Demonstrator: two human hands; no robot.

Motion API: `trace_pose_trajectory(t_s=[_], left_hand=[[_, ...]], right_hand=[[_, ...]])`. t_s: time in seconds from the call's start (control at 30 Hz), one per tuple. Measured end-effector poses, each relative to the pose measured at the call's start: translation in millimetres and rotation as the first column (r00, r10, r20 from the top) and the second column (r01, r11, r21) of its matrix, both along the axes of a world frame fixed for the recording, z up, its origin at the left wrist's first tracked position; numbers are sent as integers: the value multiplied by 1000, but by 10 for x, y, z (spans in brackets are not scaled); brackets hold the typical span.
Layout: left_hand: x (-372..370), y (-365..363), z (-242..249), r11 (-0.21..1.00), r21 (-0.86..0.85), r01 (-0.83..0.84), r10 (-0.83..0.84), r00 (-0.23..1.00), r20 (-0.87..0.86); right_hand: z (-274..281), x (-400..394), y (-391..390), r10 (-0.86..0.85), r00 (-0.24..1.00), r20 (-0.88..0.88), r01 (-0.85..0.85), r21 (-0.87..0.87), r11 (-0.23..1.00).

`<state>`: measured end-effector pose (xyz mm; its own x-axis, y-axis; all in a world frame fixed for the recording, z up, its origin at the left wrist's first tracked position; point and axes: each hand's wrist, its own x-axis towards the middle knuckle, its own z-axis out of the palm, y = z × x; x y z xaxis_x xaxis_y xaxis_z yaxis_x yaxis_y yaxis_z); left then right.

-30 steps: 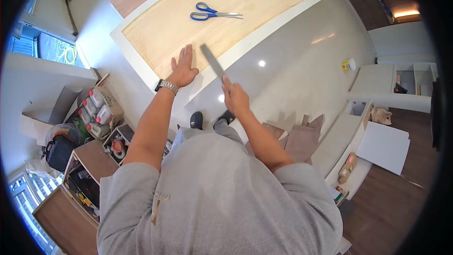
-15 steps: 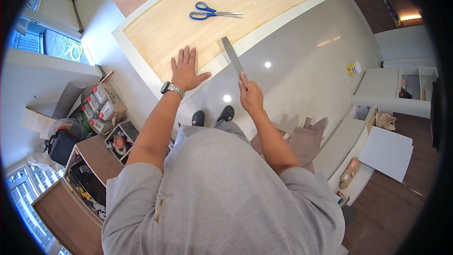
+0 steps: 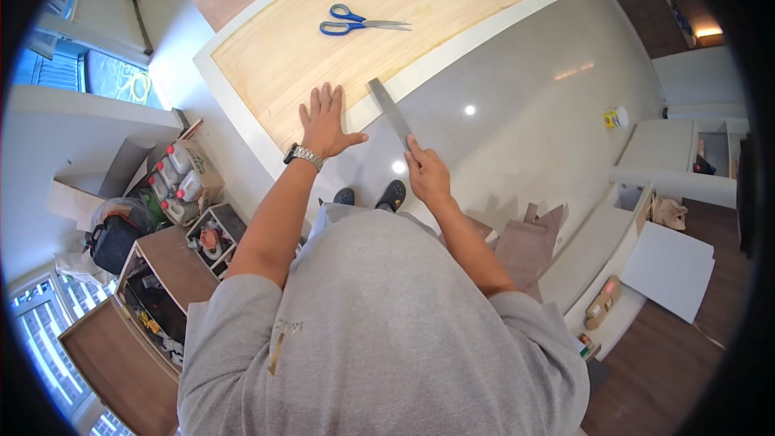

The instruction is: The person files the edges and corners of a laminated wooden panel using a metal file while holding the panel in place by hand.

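Note:
My left hand (image 3: 325, 131) lies with fingers spread on the near edge of a wooden panel (image 3: 274, 64) that has a white border. Its wrist wears a metal watch (image 3: 303, 155). In my right hand (image 3: 428, 173) is the near end of a long flat grey file (image 3: 391, 115). The file's far end reaches the panel's white near edge, to the right of my left hand. Scissors with blue handles (image 3: 352, 23) rest on the panel beyond my hands, their blades pointing right.
Jugs with red caps (image 3: 190, 187) and an open wooden tool box (image 3: 149, 295) stand at the left. Brown sheets (image 3: 525, 246) lie on the floor near my right arm. A yellow-labelled tub (image 3: 616, 117) and white boards (image 3: 668, 266) are at the right.
The file and my right hand have moved back toward my body, and the file's tip now sits lower, at the panel's edge. My left hand remains spread on the panel.

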<state>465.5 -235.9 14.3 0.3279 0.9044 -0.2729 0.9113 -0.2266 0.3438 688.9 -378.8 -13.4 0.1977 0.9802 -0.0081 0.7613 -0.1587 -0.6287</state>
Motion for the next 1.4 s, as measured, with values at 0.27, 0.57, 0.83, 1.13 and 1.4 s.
trace_pose_trajectory(t_s=[0.27,0.57,0.83,1.13,1.4], left_hand=[[-703,-295,8,994,-93,56,-64,994,-84],[-705,-308,4,995,-69,72,-80,989,-122],[-707,-377,13,995,-59,78,-85,988,-131],[-687,-318,39,994,-62,90,-97,985,-139],[-681,-324,52,993,-80,85,-95,987,-131]], right_hand=[[-73,-284,-26,174,980,99,-173,-22,985],[-22,-554,134,146,980,136,-140,-57,989],[-113,-670,457,77,981,175,-86,41,995],[-94,-724,149,53,988,148,-53,-5,999],[57,-776,-50,74,991,114,-61,-114,992]])
